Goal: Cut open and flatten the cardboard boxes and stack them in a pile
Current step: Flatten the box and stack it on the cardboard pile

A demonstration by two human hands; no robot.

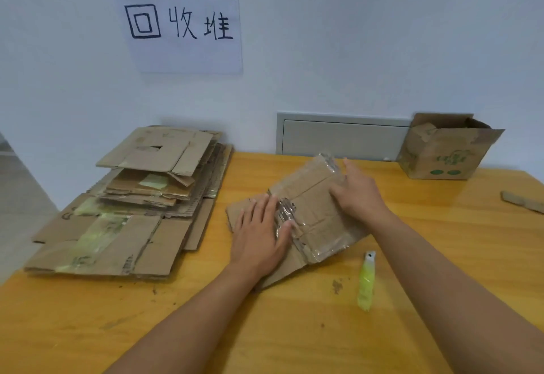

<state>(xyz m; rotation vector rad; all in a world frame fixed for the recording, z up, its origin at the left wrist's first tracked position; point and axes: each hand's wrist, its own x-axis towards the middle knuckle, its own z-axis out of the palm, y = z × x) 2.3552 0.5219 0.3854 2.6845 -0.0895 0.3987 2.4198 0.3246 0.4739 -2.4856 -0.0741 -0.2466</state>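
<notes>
While both forearms reach in from the near edge, the yellow-orange wooden tabletop (294,329) carries everything, so I'll place stuff relative to the flattened brown cardboard box with clear tape (312,214) in the middle.

Closest to the viewer, just right of and nearer than that box, a lime-green utility knife (366,281) lies on its own, not touched by anything. A few bits of dirt sit next to it.

Then the hands. The left hand (260,239) lies palm down on the near-left part of the flattened box, fingers straight and spread a little, pressing the cardboard flat. The right hand (359,192) is on the box's far-right part, fingers curled over the taped edge there. Can't really tell if it's gripping or just pushing down.

Left of the box, well apart, there's the pile of flattened brown cardboard sheets (132,205), several layers, some with greenish tape, reaching back to the wall.

Off to the right edge, a small strip of cardboard scrap (522,201).

Farther back and right of the box, an open brown cardboard carton with green print (444,152) stands upright, flaps up, against the wall.

Behind, a grey wall panel (343,136), and higher up a white paper sign with handwritten black characters (179,24).
</notes>
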